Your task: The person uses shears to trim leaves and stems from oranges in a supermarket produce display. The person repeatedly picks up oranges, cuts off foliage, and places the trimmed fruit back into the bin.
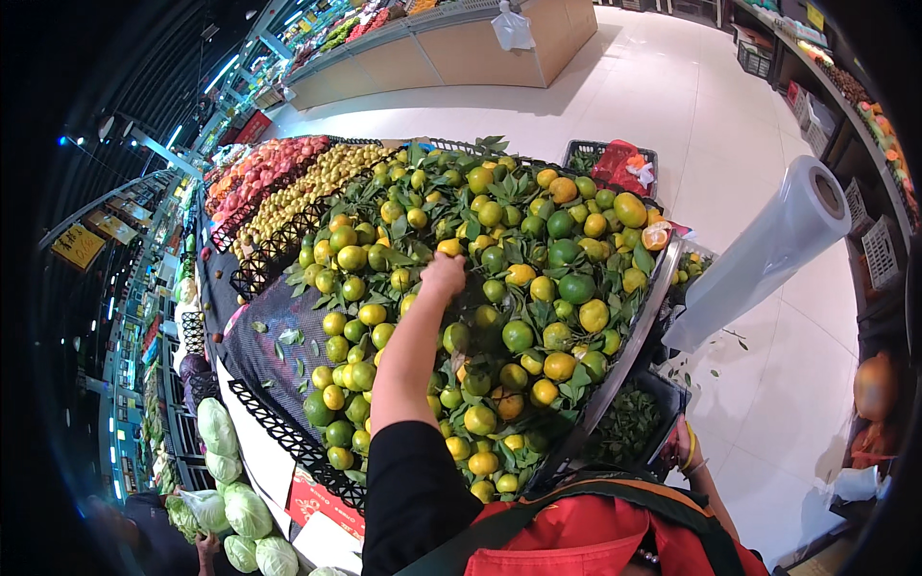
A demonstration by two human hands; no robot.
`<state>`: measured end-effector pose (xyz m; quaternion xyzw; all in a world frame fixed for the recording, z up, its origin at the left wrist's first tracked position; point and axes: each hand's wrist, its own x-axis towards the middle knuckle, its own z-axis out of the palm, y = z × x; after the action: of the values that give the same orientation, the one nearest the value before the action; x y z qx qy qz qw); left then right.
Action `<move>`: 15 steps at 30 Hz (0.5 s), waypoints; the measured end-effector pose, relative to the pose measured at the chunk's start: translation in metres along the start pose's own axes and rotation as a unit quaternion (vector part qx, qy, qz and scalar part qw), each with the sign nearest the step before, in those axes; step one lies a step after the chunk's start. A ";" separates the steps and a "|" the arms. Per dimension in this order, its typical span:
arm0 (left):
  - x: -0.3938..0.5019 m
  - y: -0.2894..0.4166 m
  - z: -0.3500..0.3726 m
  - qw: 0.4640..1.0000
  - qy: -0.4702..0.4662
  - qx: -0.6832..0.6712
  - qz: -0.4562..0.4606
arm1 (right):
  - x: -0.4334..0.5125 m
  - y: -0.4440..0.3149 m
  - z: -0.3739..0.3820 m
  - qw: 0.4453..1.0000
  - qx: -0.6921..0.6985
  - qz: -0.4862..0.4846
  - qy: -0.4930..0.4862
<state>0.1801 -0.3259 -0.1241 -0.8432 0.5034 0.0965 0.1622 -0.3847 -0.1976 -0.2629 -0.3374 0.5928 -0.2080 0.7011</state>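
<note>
My left hand (444, 275) reaches over the heap of green and orange mandarins, its fingers closed against a yellow-orange mandarin (450, 247). Leafy stems and more mandarins (518, 335) surround it, some orange, others deep green. At the lower right, my right hand (676, 445) is beside the rim of a dark crate (681, 400) of loose leaves; its fingers are partly hidden, and whether it holds anything is unclear. A yellow band circles that wrist. A peeled-open mandarin (656, 236) lies at the heap's right edge.
A metal rail (634, 345) borders the heap, with a large roll of plastic bags (771, 245) beyond it. Black lattice dividers (277, 263) separate neighbouring fruit at the left. Cabbages (248, 510) lie at lower left, near another person's hand (208, 543). A crate with a red bag (616, 162) stands behind.
</note>
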 end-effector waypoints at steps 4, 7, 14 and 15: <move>-0.055 -0.006 0.004 0.982 0.134 -0.097 0.094 | -0.009 -0.008 0.002 1.000 0.002 0.005 -0.016; -0.104 -0.021 -0.018 0.913 0.250 -0.316 0.065 | -0.017 -0.012 0.008 1.000 -0.009 -0.002 -0.011; -0.235 0.067 -0.020 0.799 0.191 -0.551 0.144 | -0.036 -0.047 0.038 0.989 0.071 0.072 -0.112; -0.250 0.099 -0.009 0.782 0.175 -0.575 0.165 | -0.045 -0.052 0.047 0.980 0.120 0.018 -0.159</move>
<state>-0.0254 -0.1682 -0.0512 -0.6866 0.5060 0.2442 -0.4615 -0.3433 -0.1916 -0.1908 -0.2689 0.4503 -0.2087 0.8254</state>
